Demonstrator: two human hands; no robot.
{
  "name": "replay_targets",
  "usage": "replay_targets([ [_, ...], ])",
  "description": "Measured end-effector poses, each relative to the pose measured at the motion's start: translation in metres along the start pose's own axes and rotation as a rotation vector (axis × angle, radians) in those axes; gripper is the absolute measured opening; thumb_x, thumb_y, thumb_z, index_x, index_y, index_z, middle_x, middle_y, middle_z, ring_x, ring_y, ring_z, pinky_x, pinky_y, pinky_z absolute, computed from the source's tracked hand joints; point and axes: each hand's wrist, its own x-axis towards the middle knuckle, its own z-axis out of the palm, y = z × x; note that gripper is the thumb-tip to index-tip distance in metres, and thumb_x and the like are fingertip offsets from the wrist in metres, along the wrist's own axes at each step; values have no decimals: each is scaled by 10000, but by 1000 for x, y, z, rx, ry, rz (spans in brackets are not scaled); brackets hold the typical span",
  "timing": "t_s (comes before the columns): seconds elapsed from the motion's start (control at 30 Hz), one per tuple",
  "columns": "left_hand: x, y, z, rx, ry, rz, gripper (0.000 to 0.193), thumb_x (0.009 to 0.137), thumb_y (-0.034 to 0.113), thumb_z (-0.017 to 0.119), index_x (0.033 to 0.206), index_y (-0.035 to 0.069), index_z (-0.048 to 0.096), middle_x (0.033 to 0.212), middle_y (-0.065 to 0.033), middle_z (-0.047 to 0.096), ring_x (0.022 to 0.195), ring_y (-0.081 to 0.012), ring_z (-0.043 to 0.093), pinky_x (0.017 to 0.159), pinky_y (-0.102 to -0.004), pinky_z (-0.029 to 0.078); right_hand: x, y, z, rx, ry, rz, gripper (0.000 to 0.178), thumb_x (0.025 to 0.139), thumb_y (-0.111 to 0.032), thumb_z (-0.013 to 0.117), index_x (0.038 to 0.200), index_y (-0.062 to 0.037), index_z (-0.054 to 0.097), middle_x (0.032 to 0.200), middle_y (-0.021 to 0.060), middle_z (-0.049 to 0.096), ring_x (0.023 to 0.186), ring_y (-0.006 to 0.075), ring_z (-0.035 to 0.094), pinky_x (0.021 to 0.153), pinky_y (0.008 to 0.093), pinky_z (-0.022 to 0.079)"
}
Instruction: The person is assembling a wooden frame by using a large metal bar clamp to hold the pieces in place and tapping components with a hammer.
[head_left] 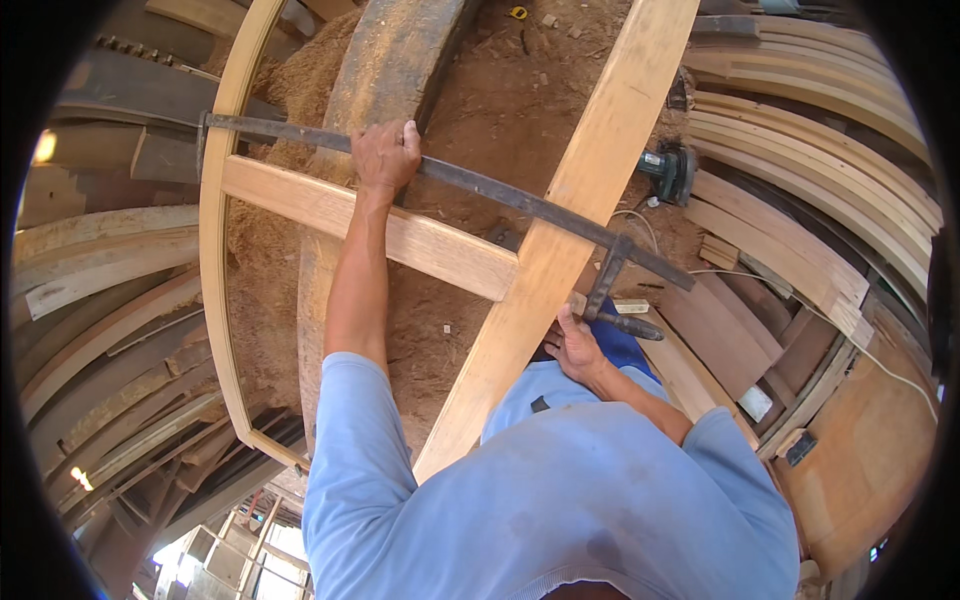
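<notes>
A long dark metal bar clamp lies across a pale wooden frame. Its far-left end hooks over the frame's left rail, and its sliding jaw with a screw handle hangs beyond the right-hand board. A crosspiece joins the two long sides just below the bar. My left hand is closed around the bar, left of its middle. At the frame's right edge, my right hand pinches a small wood block beside the clamp's jaw; some of its fingers are hidden.
A thick timber beam lies under the frame amid sawdust. A green power tool with a pale cord stands to the right. Stacked curved boards line the right side, and more timber lines the left. A yellow tape measure lies far off.
</notes>
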Motion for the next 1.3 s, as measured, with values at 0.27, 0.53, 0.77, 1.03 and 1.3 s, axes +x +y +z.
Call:
replay_targets([
  [0.27,-113,6,-19,-335,815,-390,383,988,296,471,994,-78,555,1066,-207,572,1155,-292,506,1031,-469,326,-85,-79,-11,-1309,130,-407,595,834,-379,746,1290,-46,555,1129,121,646,1076,322,574,931,466,429],
  [0.53,-296,106,60,-1626,-144,-994,637,1053,522,373,1350,-39,431,1252,-125,500,1150,-210,464,1010,-387,383,-41,-81,-44,-2006,341,-414,551,843,-334,723,1251,-8,545,1002,247,669,989,406,632,873,493,479],
  [0.77,-279,113,61,-1269,-367,-935,712,1048,567,329,1303,-74,499,1193,-162,593,1065,-226,544,966,-347,434,-24,-133,-41,-1896,-186,-84,517,840,-417,732,870,93,657,830,287,678,825,402,685,751,476,524],
  [1.03,-258,129,33,-1401,-396,-859,735,826,267,796,1343,-69,396,1260,-199,573,1178,-262,560,1015,-361,450,-28,-137,-44,-1646,-236,148,469,886,-427,693,917,39,659,762,134,628,711,217,625,636,383,479],
  [1.3,-260,131,37,-1289,-352,-787,748,803,210,809,1344,-71,375,1270,-221,566,1166,-272,579,1008,-372,463,-18,-106,-30,-960,10,-428,416,920,-371,643,890,43,613,702,-30,432,647,86,395,526,344,353],
])
